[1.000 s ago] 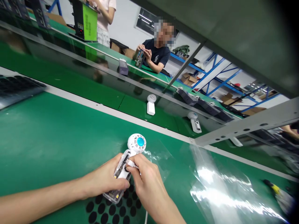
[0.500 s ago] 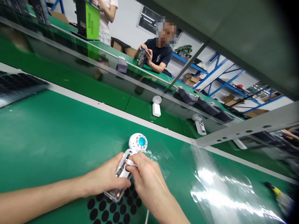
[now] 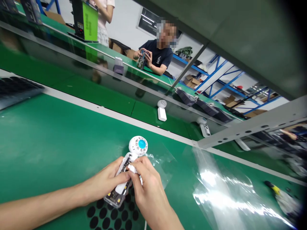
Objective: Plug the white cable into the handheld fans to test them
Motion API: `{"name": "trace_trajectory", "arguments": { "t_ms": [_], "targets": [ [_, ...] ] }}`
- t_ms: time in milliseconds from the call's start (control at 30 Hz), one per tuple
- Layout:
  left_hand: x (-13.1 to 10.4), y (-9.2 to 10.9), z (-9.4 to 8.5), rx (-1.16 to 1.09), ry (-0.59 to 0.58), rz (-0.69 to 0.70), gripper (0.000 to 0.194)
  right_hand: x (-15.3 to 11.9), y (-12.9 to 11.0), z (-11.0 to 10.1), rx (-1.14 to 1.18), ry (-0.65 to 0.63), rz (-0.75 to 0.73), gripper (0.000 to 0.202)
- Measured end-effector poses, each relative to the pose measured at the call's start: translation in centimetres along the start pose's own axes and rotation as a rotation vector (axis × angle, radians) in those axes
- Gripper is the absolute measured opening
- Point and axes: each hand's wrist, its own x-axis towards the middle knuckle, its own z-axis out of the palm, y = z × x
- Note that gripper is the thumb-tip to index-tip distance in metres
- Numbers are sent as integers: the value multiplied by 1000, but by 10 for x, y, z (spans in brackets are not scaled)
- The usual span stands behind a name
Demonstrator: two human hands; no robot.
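Note:
A handheld fan [image 3: 138, 146] with a white round head, a blue centre and a clear-cased handle lies tilted above the green tabletop. My left hand [image 3: 109, 182] is closed around the handle, its thumb across the front. At the handle's side, my right hand [image 3: 150, 185] pinches a small white cable plug [image 3: 131, 168] between thumb and fingers. Whether the plug is inside the handle I cannot tell. A piece of white cable [image 3: 145, 225] shows below my right wrist. Under the hands is a sheet of black round stickers [image 3: 117, 218].
Clear plastic film [image 3: 216, 191] covers the right side of the table. A yellow-and-black tool [image 3: 274, 188] lies at far right. Beyond the pale edge strip, white fans [image 3: 162, 113] lie on the green conveyor belt [image 3: 115, 105]. A co-worker [image 3: 158, 51] sits opposite, handling a device.
My left thumb has moved up the handle toward the plug. The plug is tilted more outward in my right fingers. The view has shifted slightly.

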Motion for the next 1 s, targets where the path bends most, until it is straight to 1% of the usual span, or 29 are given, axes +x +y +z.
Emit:
{"name": "trace_trajectory", "arguments": {
  "t_ms": [200,300,367,433,500,567,633,700,767,900,1000],
  "targets": [
    [1,4,7,-185,31,-95,32,-4,-2,1,176,20,31,19],
    [2,4,9,-237,57,-116,31,-7,2,2,292,18,39,22],
    [1,5,10,-252,75,-137,30,-11,8,1,369,62,54,22],
    [0,5,11,-260,123,-165,29,-17,14,-2,394,123,121,19],
    [-1,7,13,-256,171,-189,27,-24,20,-6,380,151,233,15],
    [-1,9,14,-255,199,-200,25,-31,24,-8,379,122,330,8],
    [2,12,14,-253,219,-212,25,-36,28,-9,373,91,362,8],
    [9,16,15,-249,200,-237,31,-37,30,-8,373,93,351,15],
    [17,20,17,-239,138,-270,42,-33,32,-8,430,108,336,19],
    [30,22,25,-266,89,-305,54,-23,35,-12,642,113,330,17],
    [33,17,27,-272,54,-315,71,-20,37,-16,716,135,345,16]
  ]
}}
